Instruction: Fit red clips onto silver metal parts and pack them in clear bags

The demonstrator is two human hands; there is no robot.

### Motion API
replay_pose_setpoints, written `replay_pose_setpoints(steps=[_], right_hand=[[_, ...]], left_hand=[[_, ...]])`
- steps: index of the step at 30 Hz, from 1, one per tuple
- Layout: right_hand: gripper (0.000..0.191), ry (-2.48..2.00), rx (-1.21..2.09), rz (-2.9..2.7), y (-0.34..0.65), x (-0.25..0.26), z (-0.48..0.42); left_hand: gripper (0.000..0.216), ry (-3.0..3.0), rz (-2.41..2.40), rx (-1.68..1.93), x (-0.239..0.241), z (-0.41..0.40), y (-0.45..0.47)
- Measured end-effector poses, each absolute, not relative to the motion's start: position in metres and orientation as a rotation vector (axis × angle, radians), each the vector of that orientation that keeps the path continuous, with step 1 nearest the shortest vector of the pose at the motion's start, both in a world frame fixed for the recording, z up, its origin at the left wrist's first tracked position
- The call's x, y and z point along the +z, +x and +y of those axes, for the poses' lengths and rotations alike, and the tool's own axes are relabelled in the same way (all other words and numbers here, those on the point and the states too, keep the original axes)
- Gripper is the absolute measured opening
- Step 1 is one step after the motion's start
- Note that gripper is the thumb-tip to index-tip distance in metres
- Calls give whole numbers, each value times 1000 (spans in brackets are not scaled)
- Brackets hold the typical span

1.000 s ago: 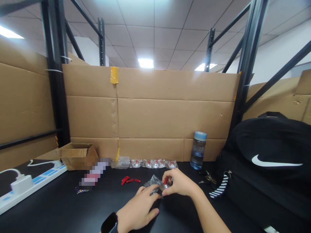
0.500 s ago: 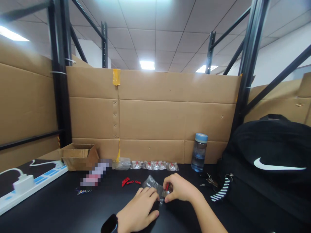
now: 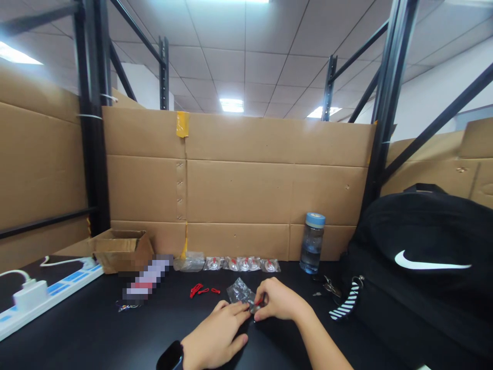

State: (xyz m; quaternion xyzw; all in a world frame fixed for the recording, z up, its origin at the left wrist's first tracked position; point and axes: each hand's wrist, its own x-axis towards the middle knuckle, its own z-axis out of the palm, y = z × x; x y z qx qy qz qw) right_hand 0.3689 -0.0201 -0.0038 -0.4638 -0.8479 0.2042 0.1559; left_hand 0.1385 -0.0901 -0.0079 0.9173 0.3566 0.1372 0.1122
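Observation:
My left hand [image 3: 221, 329] lies low over the table, fingers stretched out and thumb apart. Its fingertips touch the near edge of a clear plastic bag [image 3: 239, 291]. My right hand [image 3: 278, 300] is closed in a pinch around a small shiny round piece with a red cord [image 3: 262, 300], close against the bag's right side. The fingers cover most of this piece, and I cannot tell whether it is partly inside the bag. Left of the bag lie several loose red cords [image 3: 197, 290].
Several bagged round pieces with red cords [image 3: 246, 264] line the cardboard wall [image 3: 234, 195], beside clear empty bags [image 3: 189, 262]. A water bottle [image 3: 311, 243], keys [image 3: 331, 287] and a black backpack [image 3: 419, 308] stand right. Left are a cardboard box [image 3: 123, 252] and a power strip [image 3: 57, 298].
My right hand has moved slightly left with the round piece, closer to my left fingertips. The bag's near end now sits more under the hands. The view has shifted a little.

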Motion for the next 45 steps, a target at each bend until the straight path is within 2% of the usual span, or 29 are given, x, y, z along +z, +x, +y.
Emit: replay_pose_setpoints(steps=[4,15,24,31,37,45], right_hand=[[44,-1256,754,-2452,378,-4,-16],[38,-1289,569,-2368,368,-10,-13],[34,-1260,743,-2430,373,3,-23],[31,-1340,444,-2380,370,-13,-14],[30,-1280,595,-2443,373,-18,-12],[20,-1304,335,-2400,354,-12,-16]], left_hand=[[46,2699,1077,406,-5,-91,140],[46,2596,1048,433,-22,-81,135],[47,2658,989,421,-12,-85,139],[49,2632,1038,374,-18,-83,137],[53,2597,1077,356,-19,-82,138],[48,2560,1060,376,-22,-80,138]])
